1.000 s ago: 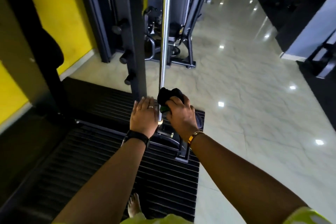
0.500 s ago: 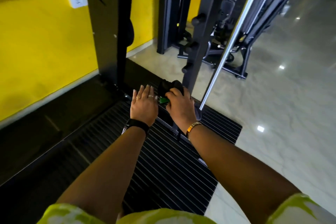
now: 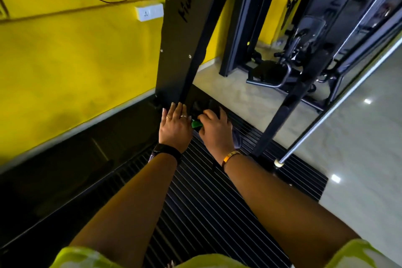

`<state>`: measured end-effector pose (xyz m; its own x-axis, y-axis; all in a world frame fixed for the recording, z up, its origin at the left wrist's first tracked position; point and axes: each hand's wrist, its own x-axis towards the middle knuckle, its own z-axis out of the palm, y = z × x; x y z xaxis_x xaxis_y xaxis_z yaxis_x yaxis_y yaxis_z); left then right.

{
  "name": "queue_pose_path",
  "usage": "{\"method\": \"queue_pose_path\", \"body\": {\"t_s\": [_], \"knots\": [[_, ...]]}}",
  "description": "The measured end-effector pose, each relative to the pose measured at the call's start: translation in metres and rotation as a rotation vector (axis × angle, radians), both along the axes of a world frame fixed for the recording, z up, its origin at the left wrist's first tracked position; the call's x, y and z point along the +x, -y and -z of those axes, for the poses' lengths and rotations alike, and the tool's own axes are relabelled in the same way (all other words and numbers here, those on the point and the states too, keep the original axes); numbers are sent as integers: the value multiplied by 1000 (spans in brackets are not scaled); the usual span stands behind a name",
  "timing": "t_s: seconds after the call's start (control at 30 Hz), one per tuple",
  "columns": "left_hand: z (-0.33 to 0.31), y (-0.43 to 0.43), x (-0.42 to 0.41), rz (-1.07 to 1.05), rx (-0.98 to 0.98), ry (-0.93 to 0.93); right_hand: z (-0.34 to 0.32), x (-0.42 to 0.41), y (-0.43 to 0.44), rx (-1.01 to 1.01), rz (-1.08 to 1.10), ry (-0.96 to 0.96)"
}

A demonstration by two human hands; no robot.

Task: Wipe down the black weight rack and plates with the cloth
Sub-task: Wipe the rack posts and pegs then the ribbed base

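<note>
Both arms reach toward 12 o'clock at the base of the black rack upright, which rises tilted rightward. The left hand lies flat, fingers spread; the right hand clutches the dark cloth against the rack's foot.

Colours and patterns observed around the hands

Black cloth with a green patch under the right hand; black post above the left hand; black mat with pale stripes beneath both; yellow wall to the left; black wristband, gold bangle.
</note>
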<state>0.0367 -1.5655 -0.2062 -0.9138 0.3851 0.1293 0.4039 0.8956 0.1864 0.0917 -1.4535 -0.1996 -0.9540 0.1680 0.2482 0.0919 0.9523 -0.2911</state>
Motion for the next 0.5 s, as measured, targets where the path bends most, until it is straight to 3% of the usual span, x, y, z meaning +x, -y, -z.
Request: {"method": "queue_pose_path", "body": {"t_s": [0.23, 0.5], "knots": [[0, 34, -44, 5, 22, 8, 2, -41, 35, -1, 32, 13], [14, 22, -76, 45, 44, 55, 8, -69, 23, 23, 102, 154]]}}
